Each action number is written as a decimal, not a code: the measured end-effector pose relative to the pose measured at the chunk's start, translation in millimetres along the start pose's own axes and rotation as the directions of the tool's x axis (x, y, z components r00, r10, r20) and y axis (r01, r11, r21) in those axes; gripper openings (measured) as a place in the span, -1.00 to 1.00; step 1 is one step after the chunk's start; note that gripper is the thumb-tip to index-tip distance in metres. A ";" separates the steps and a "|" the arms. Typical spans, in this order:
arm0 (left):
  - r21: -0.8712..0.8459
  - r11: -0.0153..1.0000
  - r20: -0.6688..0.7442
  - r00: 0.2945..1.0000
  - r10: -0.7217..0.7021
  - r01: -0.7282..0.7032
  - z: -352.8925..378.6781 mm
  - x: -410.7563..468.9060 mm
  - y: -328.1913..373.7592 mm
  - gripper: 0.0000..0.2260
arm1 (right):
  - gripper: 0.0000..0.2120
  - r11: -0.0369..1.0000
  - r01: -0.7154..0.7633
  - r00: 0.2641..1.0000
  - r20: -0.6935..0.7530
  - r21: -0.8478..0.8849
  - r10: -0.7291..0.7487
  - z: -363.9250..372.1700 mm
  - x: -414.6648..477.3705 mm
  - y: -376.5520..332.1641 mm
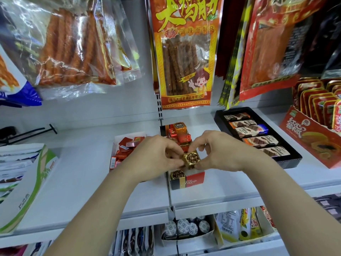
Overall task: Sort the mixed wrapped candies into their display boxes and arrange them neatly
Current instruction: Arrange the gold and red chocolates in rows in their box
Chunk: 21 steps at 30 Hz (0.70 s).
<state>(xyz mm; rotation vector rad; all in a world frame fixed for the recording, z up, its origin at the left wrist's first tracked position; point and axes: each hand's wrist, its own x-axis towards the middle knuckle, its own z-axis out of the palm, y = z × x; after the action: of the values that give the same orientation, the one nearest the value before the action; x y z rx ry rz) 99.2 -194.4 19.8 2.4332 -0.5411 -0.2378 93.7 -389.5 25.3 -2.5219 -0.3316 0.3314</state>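
A gold-wrapped candy (pixel 191 159) with a round dark label is pinched from both sides, my left hand (pixel 156 156) on its left and my right hand (pixel 219 150) on its right. It hangs just above the front of the red and black Fileo display box (pixel 191 181). Another gold candy (pixel 177 174) lies in the box's front left corner. Red and orange wrapped candies (pixel 181 134) fill the back of that box. To the left, a white box (pixel 118 140) holds several small red wrapped candies (pixel 123 150), partly hidden by my left hand.
A black tray (pixel 291 159) of wrapped chocolate bars sits on the shelf at right, with a red carton (pixel 306 143) beyond it. A green and white carton (pixel 36 174) stands at left. Large snack bags (pixel 185 52) hang above. The lower shelf holds jars and packets.
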 end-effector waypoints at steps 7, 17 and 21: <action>0.179 0.983 0.098 0.994 -0.052 0.034 -5.1 -3.9 -2.8 -0.77 | -0.63 0.989 -0.127 0.985 0.108 -0.078 0.135 0.0 6.9 -4.1; 0.193 0.981 0.237 0.968 -0.080 0.034 4.2 4.0 -5.1 -0.69 | -0.77 0.974 -0.140 0.957 0.229 -0.180 0.180 3.9 15.5 -12.6; 0.141 0.989 0.250 0.965 -0.077 0.043 4.0 4.8 -6.1 -0.69 | -0.84 0.978 -0.122 0.969 0.192 -0.169 0.154 7.3 17.4 -8.5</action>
<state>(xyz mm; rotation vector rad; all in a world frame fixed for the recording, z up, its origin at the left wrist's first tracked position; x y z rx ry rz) 104.3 -194.3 12.8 2.5693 -0.6122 -0.5628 106.4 -373.6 21.3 -2.6773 -0.2694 0.6460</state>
